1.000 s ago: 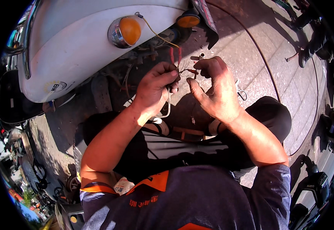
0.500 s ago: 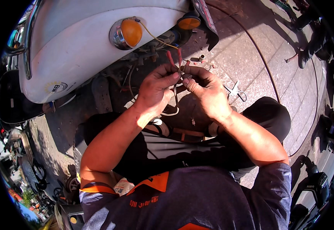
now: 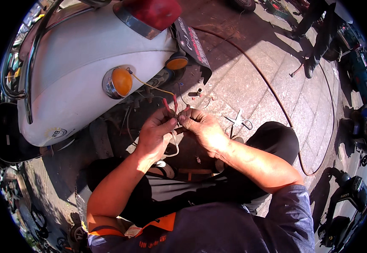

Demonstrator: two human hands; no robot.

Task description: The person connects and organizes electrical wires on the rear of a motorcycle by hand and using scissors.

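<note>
My left hand and my right hand meet in front of the scooter, thumbs and fingers pinched together on a bundle of thin wires. Red-sleeved wire ends stick up above my fingertips. A yellow wire runs from the orange turn signal on the white scooter body down to this bundle. Below my hands, a pale cable hangs in a loop. The exact spot where the wires join is hidden by my fingers.
Silver scissors lie on the paving right of my hands, and a small metal socket lies farther off. A brown hose curves across the ground. The scooter's red tail light and second orange signal are beyond. Another person's legs show far right.
My view has tilted up and shifted right, bringing the red tail light into sight. Both hands stay pinched on the wires, with little change in their grip.
</note>
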